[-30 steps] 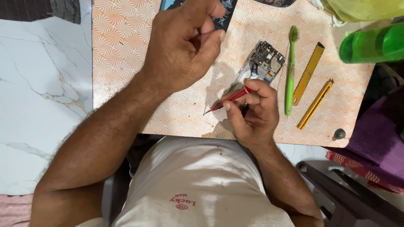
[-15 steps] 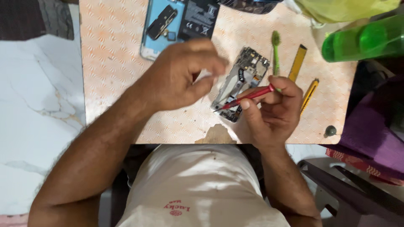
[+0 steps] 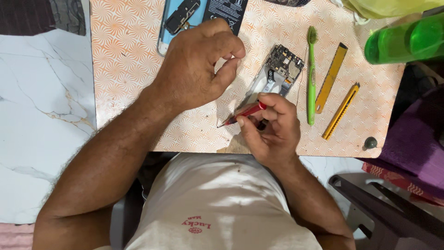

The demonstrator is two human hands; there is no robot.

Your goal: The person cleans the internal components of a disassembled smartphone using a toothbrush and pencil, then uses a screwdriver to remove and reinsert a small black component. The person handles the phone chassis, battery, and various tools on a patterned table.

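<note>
2 hands bracket the opened phone (image 3: 277,71) on the tabletop (image 3: 129,69): your right hand (image 3: 270,127) pinches a red screwdriver (image 3: 243,113) just below its near end, tip pointing left, while your left hand (image 3: 201,62), fingers curled with thumb against forefinger, hovers left of its long, tilted body.

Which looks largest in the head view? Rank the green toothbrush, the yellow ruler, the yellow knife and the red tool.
1. green toothbrush, the longest.
2. yellow ruler and yellow knife: too alike to rank.
3. red tool, shortest showing, though the right hand hides part of it.
</note>
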